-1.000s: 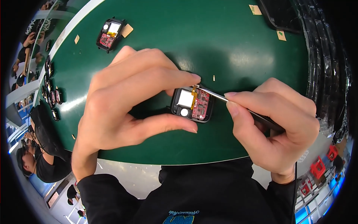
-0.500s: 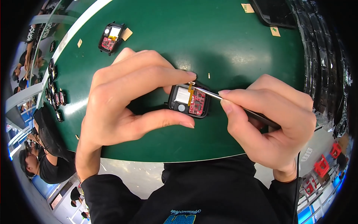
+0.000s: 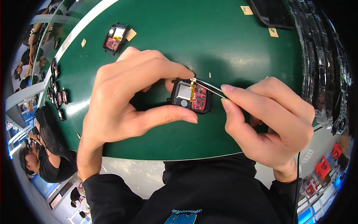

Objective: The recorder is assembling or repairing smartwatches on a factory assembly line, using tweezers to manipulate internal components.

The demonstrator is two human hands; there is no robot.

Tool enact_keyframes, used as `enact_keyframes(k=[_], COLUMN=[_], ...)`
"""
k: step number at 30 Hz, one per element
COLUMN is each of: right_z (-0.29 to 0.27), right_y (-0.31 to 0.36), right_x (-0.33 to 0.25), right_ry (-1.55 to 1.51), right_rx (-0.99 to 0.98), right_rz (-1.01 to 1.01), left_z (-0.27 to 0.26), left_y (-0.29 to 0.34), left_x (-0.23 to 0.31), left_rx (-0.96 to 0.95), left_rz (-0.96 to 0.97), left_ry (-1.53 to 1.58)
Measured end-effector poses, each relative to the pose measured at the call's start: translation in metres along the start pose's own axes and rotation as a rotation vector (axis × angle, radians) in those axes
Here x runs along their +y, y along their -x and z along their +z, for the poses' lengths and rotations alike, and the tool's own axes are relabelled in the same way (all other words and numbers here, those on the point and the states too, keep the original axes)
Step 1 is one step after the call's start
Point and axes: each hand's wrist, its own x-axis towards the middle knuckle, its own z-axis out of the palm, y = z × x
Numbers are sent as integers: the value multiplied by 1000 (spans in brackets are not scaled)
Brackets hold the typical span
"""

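Note:
My left hand [image 3: 123, 97] is closed round a small black watch housing [image 3: 191, 98], its thumb along the near edge and its fingers at the far side. Inside the housing lie a silver battery [image 3: 184, 92], a round grey disc [image 3: 184, 103] and a red circuit board [image 3: 200, 99]. An orange flex cable [image 3: 193, 91] runs between battery and board up to the far edge. Pinched in my right hand [image 3: 272, 119] is a pair of tweezers [image 3: 213, 89], slanting down to the left. Their tips are at a small pale end piece of the cable, beside my left index fingertip.
Another open watch housing [image 3: 115, 38] lies far left on the green table [image 3: 194, 37], touching a tan paper piece [image 3: 131, 35]. A dark tray [image 3: 272, 13] is at the back right. Black plastic packaging [image 3: 317, 63] lines the right edge. Several housings [image 3: 57, 95] lie at left, near another person [image 3: 48, 164].
The tweezer tips have moved slightly up and left, from the cable to its end piece at the far edge. Their two arms now show a gap. My left hand keeps its hold.

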Motion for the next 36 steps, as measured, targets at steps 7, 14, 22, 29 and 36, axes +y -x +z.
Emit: enact_keyframes(k=[7, 14, 22, 29, 36], right_z=[4, -7, -10, -8, -6], right_y=[-2, -6, -8, -7, -8], right_x=[4, 0, 2, 5, 7], right_ry=[32, -61, -83, -84, -92], right_rx=[7, -113, -155, -160, -157], right_rz=[-133, -11, 14, -13, -56], left_z=[-1, -6, -8, -7, -6], left_y=[-1, -1, -4, -4, -4], left_x=[-3, -18, -22, -21, -19], left_rx=[3, -65, -102, -112, -117], left_rz=[79, 117, 168, 172, 153], left_ry=[-17, 113, 116, 115, 131])
